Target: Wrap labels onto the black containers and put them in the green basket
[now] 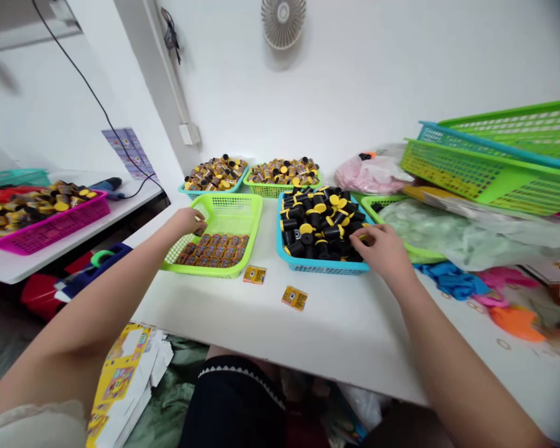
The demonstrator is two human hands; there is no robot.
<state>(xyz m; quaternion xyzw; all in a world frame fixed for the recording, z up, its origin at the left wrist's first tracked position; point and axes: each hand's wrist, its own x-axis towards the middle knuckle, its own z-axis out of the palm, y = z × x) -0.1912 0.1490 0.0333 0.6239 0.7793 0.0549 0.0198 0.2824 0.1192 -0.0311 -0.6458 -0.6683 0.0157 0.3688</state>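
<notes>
Black canisters with yellow ends (pixel 313 218) lie heaped in a blue basket (pixel 326 267) right of centre on the white table (pixel 261 336). The right hand (pixel 383 249) reaches over that basket's right side, palm down, its fingers curled at a yellow-ended piece; whether they grip it, I cannot tell. The left hand (pixel 186 223) bends over the left side of a light-green basket (pixel 256 218), thumb and fingers pinching a small labelled cylinder (pixel 199 230). Rows of labelled cylinders (pixel 221 246) fill this basket's near part.

Two yellow label cards (pixel 254 274) lie on the near side of the baskets, apart from each other. On the far side, against the wall, a far blue basket (pixel 214 191) and a far green basket (pixel 282 190) hold heaps of labelled pieces. To the right, a clear plastic bag (pixel 424 227) crowds the space beyond the right hand, with stacked baskets (pixel 494 174) above it. Farther left, on another table, sits a magenta basket (pixel 51 227) of similar pieces.
</notes>
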